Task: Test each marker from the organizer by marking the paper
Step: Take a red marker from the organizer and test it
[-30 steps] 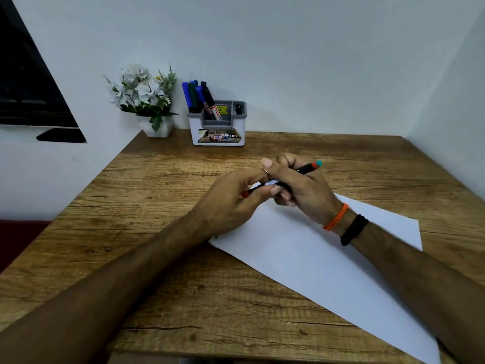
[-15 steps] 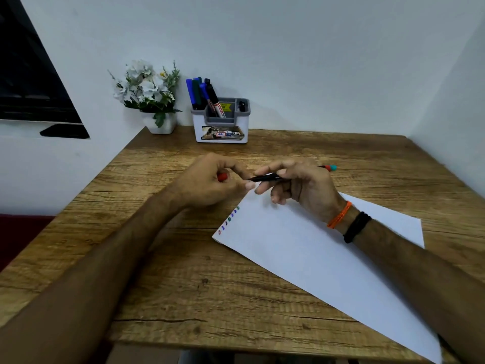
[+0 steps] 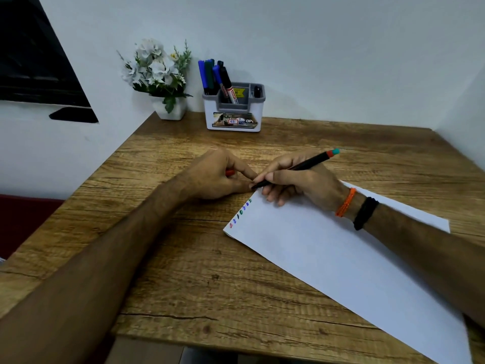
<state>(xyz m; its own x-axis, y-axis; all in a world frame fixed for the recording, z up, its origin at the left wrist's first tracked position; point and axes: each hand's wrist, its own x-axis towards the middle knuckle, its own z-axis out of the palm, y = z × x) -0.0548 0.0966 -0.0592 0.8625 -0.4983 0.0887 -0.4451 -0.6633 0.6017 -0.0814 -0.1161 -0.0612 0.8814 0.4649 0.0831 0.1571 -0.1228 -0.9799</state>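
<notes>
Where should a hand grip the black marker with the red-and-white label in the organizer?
Pinch the black marker with the red-and-white label by its black upper end, coming from above. It leans left in the grey-and-white organizer, its lower barrel is sunk in the compartment, and blue and green markers crowd its left side.

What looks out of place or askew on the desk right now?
Only the paper is askew: it lies diagonally across the desk, its near-right corner overhanging the front edge. No spills or damage show. The organizer stands upright, and the right hand holds the marker normally.
</notes>
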